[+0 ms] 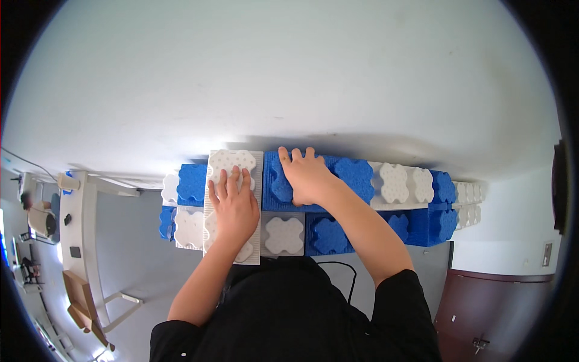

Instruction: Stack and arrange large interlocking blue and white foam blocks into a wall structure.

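My left hand (235, 205) lies with spread fingers on a white foam building block (259, 181) with clover-shaped studs. This block points from the wall side toward my body, across both rows of a long stack. To its right is a blue foam building block (268, 160) of the same kind, lying along the back row. Over its left stud rests my right hand (307, 178), fingers apart and reaching toward the wall, with the thumb on the near side. Part of that stud is hidden under the hand. Neither hand is closed round a block.
More blocks continue both ways, among them a white block (395, 183) and a blue block (330, 235). A pale wall (289, 72) runs close behind. At left stand a white table (87, 223), an open cardboard box (81, 301) and a seated person (41, 217). A dark red door (488, 308) is at right.
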The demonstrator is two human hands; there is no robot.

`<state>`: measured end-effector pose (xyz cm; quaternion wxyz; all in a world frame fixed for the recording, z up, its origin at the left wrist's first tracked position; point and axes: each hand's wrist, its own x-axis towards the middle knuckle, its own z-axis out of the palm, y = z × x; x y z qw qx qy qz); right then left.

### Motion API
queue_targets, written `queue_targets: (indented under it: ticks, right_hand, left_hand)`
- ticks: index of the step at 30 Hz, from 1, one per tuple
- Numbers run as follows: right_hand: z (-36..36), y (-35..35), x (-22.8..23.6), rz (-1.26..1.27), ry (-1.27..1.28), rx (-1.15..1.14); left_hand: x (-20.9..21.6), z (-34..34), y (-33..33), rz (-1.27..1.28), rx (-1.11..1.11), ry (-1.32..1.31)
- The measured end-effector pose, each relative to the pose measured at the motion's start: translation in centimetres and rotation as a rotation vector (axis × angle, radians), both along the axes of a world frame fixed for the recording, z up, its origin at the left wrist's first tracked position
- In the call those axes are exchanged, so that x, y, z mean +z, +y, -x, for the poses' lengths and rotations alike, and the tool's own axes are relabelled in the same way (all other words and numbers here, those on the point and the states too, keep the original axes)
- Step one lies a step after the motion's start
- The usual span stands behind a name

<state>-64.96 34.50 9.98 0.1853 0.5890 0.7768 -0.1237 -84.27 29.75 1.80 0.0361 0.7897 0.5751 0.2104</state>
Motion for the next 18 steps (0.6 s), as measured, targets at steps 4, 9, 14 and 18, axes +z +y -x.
queue_targets:
  ticks: [4, 9, 14, 18]
  right_hand:
    - [0.7, -0.4, -0.4, -0.057, -0.053, -0.011]
    - [-1.4, 1.3, 0.5, 0.005, 0.125, 0.062]
    - [0.8, -1.5, -0.8, -0.143, -0.033, 0.027]
    - [-0.2, -0.8, 0.6, -0.045, 0.033, 0.038]
  left_hand:
    - [0.0, -0.1, 0.1, -0.011, 0.005, 0.025]
    - [-0.3, 0.2, 0.2, -0.012, 0.004, 0.007]
    - [-0.2, 0.1, 0.2, 0.006, 0.013, 0.016]
    - [-0.1, 0.0, 0.1, 0.023, 0.003, 0.026]
